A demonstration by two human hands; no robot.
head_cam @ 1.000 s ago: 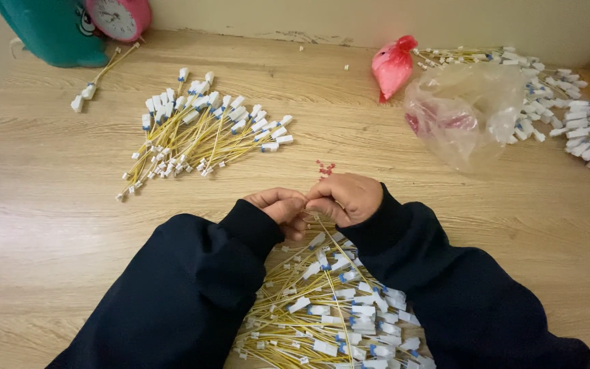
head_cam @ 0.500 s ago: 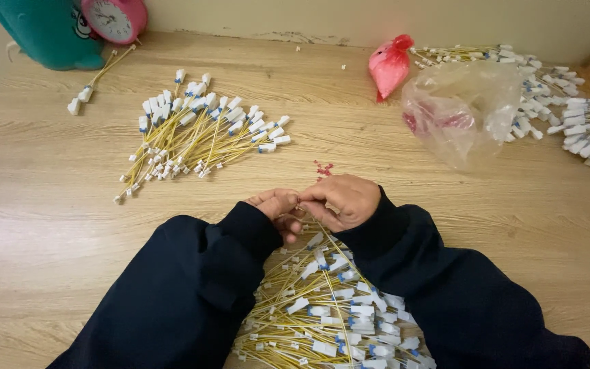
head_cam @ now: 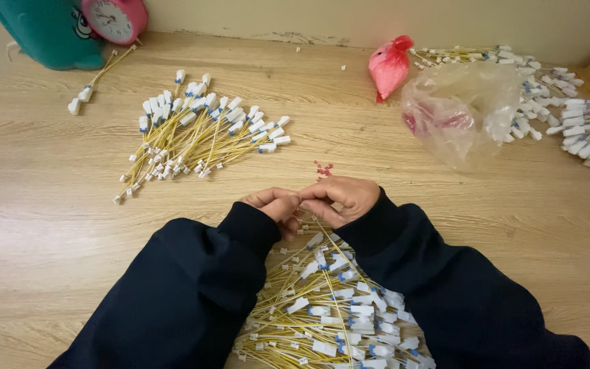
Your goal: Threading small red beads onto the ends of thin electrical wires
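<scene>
left hand and right hand pinch one yellow wire together above the near pile (connector end hidden). keep fingertip grip short, align squarely, don't kink it.

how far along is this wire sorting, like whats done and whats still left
Looks done: a fanned pile of yellow wires with white connectors lies set aside on the wooden table. In hand: the left hand and right hand meet, pinching one wire by some small red pieces. Left: a bigger heap of wires between the sleeves, probably about half the work.
</scene>
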